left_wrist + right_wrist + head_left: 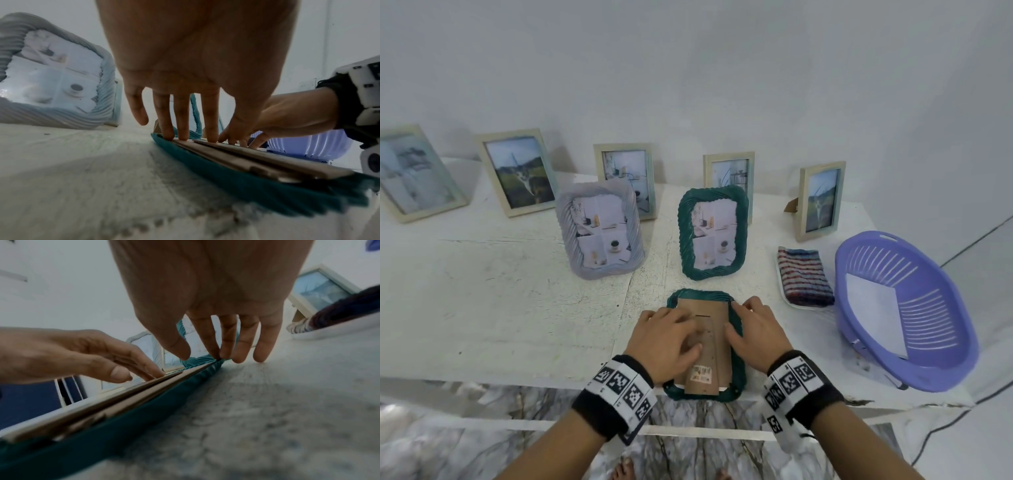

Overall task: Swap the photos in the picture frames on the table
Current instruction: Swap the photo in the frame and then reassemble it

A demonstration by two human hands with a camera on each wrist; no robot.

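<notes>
A teal picture frame (739, 356) with a ribbed, rope-like border lies face down at the near edge of a scuffed white table (500, 301). Its brown cardboard backing (717, 320) faces up, with a flat cardboard stand and a small price sticker near the bottom.

Behind it two similar ribbed frames stand upright: a grey ribbed frame (599, 226) to the left and a second teal frame (714, 231) straight ahead, each showing a pale four-part photo. Five plain cream wooden frames (515, 171) stand along the wall. On the right lie a folded striped cloth (804, 277) and a slotted oval purple plastic basket (907, 308) holding white paper.

The left hand (671, 337) rests flat on the backing, fingers (183, 116) straight and slightly spread, tips pressing down. The right hand (755, 329) is also spread, fingertips (207, 340) touching the frame's far right edge and the table beside it. Both wrists wear black bands with square coded markers.
</notes>
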